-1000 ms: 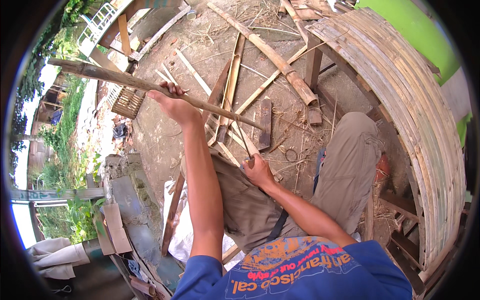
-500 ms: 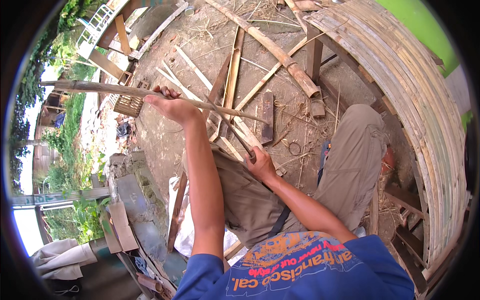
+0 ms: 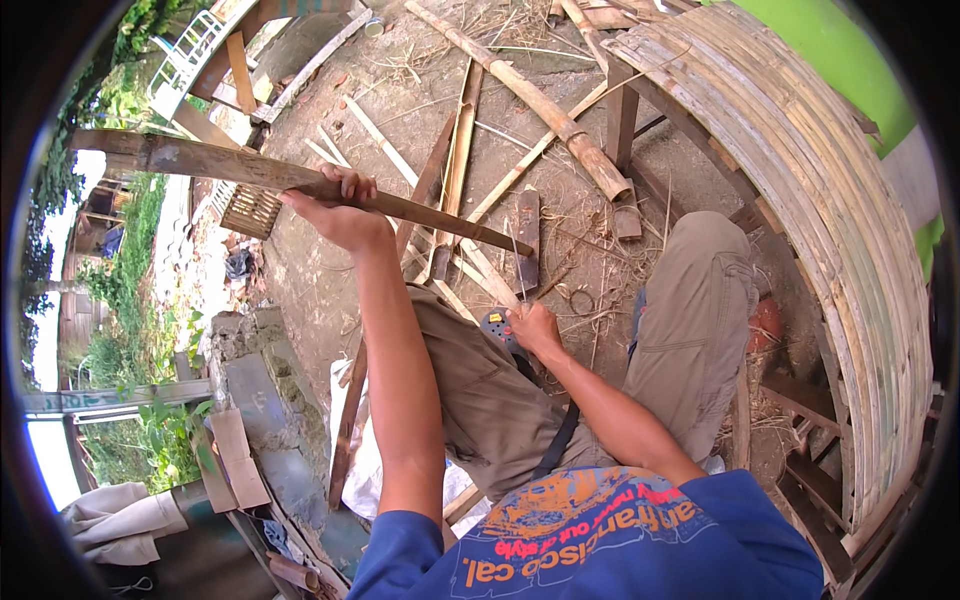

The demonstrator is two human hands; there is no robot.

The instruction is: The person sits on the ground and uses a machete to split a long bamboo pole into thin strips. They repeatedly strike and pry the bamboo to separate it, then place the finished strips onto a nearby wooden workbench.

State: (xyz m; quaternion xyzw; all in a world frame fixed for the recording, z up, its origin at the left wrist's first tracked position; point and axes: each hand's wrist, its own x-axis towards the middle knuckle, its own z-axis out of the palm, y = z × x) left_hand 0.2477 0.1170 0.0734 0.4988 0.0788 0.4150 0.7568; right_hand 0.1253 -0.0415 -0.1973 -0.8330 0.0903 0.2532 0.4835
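A long split bamboo strip point(image 3: 220, 165) slants across from the far left, its right tip over a dark wooden block point(image 3: 528, 230). My left hand point(image 3: 345, 205) is closed around its middle, with fingers curled over the top. In front of my left knee, my right hand point(image 3: 535, 328) is closed on a long-bladed knife. The knife point(image 3: 522, 282) shows only as a thin edge-on line rising from the fist near the strip's right end. I cannot tell whether the blade touches the bamboo. My palm hides the handle.
Several bamboo pieces and splints lie on the dirt ground, including a thick bamboo pole point(image 3: 530, 95) and a split channel point(image 3: 462, 150). A slatted bamboo bench point(image 3: 800, 180) curves along the right. Left stand a broken concrete block point(image 3: 255, 380) and a woven basket point(image 3: 250, 210).
The bamboo strip has turned to show its broader face. My right hand has moved slightly right and down, and the knife has swung from leaning left across the strip to nearly edge-on.
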